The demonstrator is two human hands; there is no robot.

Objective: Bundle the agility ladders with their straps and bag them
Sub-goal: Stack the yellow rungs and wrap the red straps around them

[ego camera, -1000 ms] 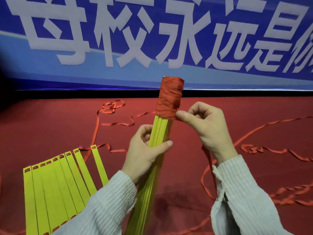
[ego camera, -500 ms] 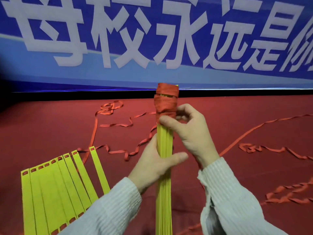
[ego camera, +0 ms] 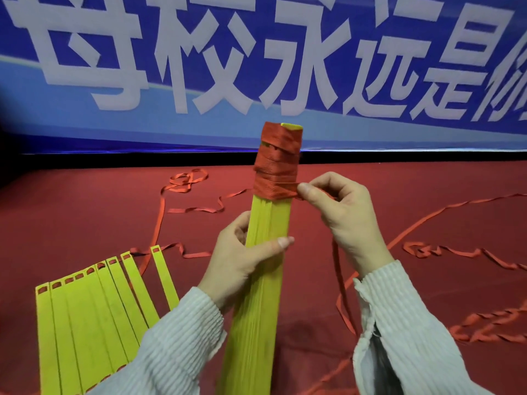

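Your left hand (ego camera: 242, 266) was clamped around the stack of yellow rungs (ego camera: 262, 269), thumb lying across its front face and fingers curled behind, holding the stack nearly upright at the centre of the view, its top tipped slightly toward one o'clock. The upper end of the stack was bound in many turns of red strap (ego camera: 278, 163), with only a sliver of yellow showing above the wrap. Your right hand (ego camera: 339, 212), at three o'clock from the wrap, pinched the strap between thumb and forefinger right against the lowest turns, the other fingers curled in. From that hand the loose strap tail (ego camera: 340, 283) dropped past your wrist toward five o'clock and onto the red cloth (ego camera: 85, 212) covering the surface.

At eight o'clock from the stack, a second ladder (ego camera: 94, 315) lay flat on the cloth, its yellow rungs fanned side by side with red strap threaded through the slots at their far ends. More loose strap (ego camera: 188, 181) trailed in loops at eleven o'clock and in a tangle (ego camera: 490, 323) at four o'clock. A blue banner (ego camera: 256, 52) with large white characters filled the background at twelve o'clock.
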